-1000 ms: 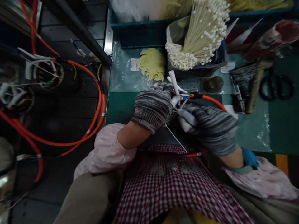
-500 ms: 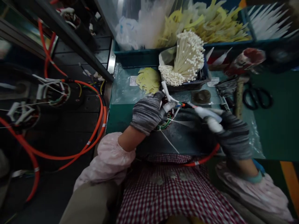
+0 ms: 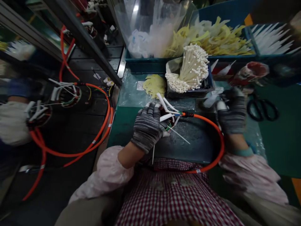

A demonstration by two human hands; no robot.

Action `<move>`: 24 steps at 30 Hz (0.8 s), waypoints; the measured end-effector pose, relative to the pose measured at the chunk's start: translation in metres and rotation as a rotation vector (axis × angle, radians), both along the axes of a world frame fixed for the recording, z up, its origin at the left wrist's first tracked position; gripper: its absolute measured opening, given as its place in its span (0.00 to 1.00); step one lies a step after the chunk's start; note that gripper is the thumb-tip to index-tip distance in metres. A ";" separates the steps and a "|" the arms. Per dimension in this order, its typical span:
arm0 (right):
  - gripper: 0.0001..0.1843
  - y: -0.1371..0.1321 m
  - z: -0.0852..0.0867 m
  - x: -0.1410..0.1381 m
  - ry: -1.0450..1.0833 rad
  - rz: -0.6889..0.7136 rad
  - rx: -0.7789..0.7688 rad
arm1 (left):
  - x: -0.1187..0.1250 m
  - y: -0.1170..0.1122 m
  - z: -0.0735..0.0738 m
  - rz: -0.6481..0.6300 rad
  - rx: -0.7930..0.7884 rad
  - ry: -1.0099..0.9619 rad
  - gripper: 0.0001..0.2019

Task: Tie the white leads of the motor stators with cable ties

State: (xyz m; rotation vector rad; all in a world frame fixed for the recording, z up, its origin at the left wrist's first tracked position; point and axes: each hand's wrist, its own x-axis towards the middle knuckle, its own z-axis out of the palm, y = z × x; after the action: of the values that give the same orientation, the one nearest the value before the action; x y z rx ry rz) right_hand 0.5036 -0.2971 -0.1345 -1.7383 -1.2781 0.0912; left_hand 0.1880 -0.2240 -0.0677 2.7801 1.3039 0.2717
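My left hand (image 3: 147,125), in a grey striped glove, rests closed on a motor stator (image 3: 167,123) with white sleeved leads sticking up from it. An orange cable (image 3: 216,138) runs from the stator round to my lap. My right hand (image 3: 232,110), gloved too, is out to the right near a dark tool on the green bench; its fingers are curled, and what they hold is blurred. A bundle of white cable ties (image 3: 189,69) stands in a small box behind the stator.
Yellow paper pieces (image 3: 154,84) lie on a plastic sheet. Blue bins (image 3: 218,34) at the back hold yellow and white strips. Black scissors (image 3: 262,109) lie right. On the left dark conveyor, more stators (image 3: 69,94) with orange cables; another person's white-gloved hand (image 3: 11,123) at the far left.
My right hand has let go of the white sleeve by the stator and swung right and back toward the tools. The camera tilted up. My left hand stayed on the stator.
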 end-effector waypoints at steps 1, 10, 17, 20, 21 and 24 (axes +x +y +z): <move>0.28 -0.009 0.016 -0.012 -0.018 -0.046 0.045 | -0.002 0.001 -0.002 -0.012 0.009 -0.023 0.54; 0.15 -0.033 0.047 -0.121 -0.133 0.617 -0.452 | -0.009 -0.007 -0.020 -0.084 0.072 -0.136 0.35; 0.12 -0.040 0.008 -0.137 -0.009 0.518 -0.150 | -0.009 -0.033 -0.034 -0.033 0.168 -0.154 0.31; 0.14 -0.040 0.004 -0.150 -0.122 0.481 -0.010 | -0.008 -0.039 -0.042 -0.009 0.253 -0.176 0.30; 0.14 -0.040 0.005 -0.153 -0.173 0.467 0.037 | -0.008 -0.038 -0.043 -0.011 0.264 -0.180 0.30; 0.12 -0.042 0.016 -0.150 -0.257 0.494 0.096 | -0.013 -0.031 -0.043 -0.058 0.243 -0.174 0.33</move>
State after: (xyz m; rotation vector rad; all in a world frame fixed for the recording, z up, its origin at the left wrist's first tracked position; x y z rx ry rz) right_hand 0.3535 -0.3393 -0.1189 -1.3510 -1.8515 0.0906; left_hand 0.1754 -0.2546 -0.1108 2.9010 1.2221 0.6952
